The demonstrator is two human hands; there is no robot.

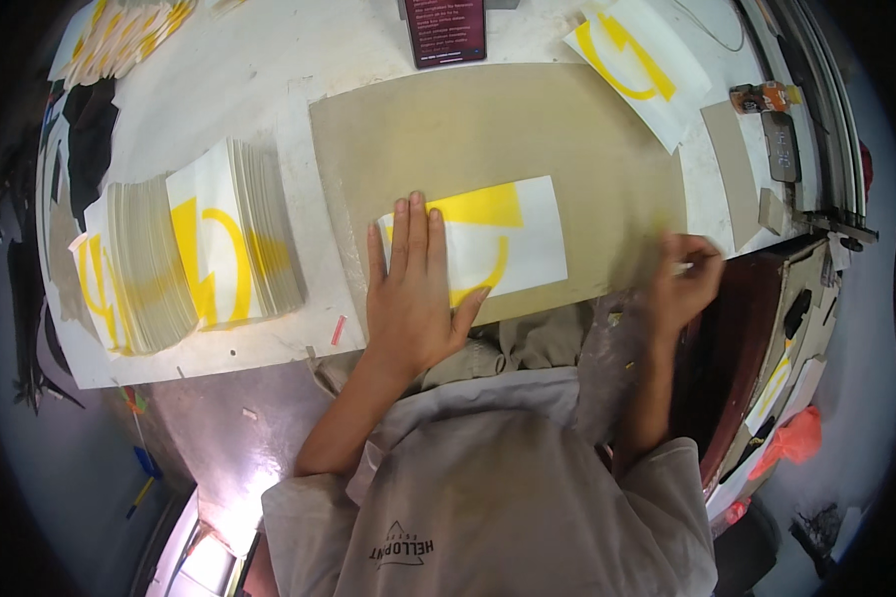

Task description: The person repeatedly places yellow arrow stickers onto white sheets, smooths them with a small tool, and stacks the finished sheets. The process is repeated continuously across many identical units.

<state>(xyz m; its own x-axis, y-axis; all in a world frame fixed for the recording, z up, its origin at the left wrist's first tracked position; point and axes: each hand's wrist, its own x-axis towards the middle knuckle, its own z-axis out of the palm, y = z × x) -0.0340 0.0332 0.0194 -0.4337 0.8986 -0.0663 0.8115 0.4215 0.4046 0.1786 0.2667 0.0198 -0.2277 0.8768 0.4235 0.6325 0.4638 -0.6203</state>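
My left hand (413, 284) lies flat, fingers stretched out, on the left part of a white sheet with a yellow printed design (538, 239). The sheet rests slightly tilted on a tan board (508, 119), near its front edge. Past the board's right edge is my right hand (689, 279), its fingers curled together and partly smeared by motion. Something small and whitish shows between those fingers, too blurred to name. It is apart from the sheet.
Two stacks of white-and-yellow sheets (254, 239) stand at the left of the white table (219, 90). Loose printed sheets (632, 65) lie at the far right. A phone (446, 30) stands at the back. A small bottle (765, 97) and a dark device (782, 146) sit by the right rail.
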